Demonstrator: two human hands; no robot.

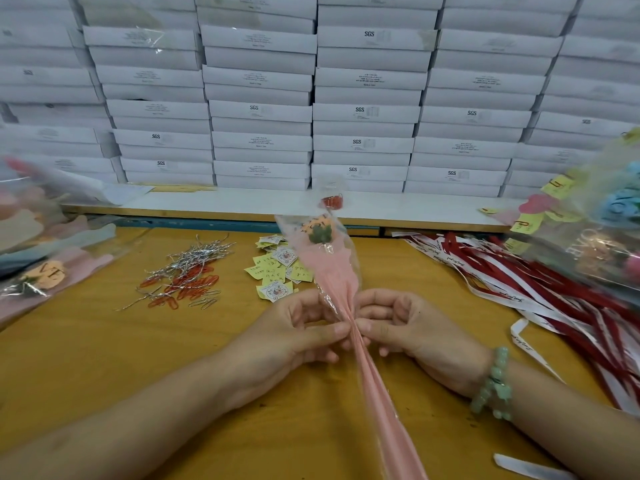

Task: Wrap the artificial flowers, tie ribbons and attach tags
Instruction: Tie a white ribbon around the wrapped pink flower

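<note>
A wall of stacked white cardboard boxes (363,112) rises behind the yellow-brown wooden worktop (86,348). A spread of red and white ribbons (554,289) lies on its right side. The artificial flower in pink paper and clear cellophane (337,271) stands tilted above the middle of the worktop. The left hand (294,337) and the right hand (412,330) pinch its gathered wrap from either side. Silver twist ties (194,258) and red paper clips (187,289) lie to the left, with small yellow tags (277,271) just behind the hands. A green bead bracelet (495,386) circles the right wrist.
</note>
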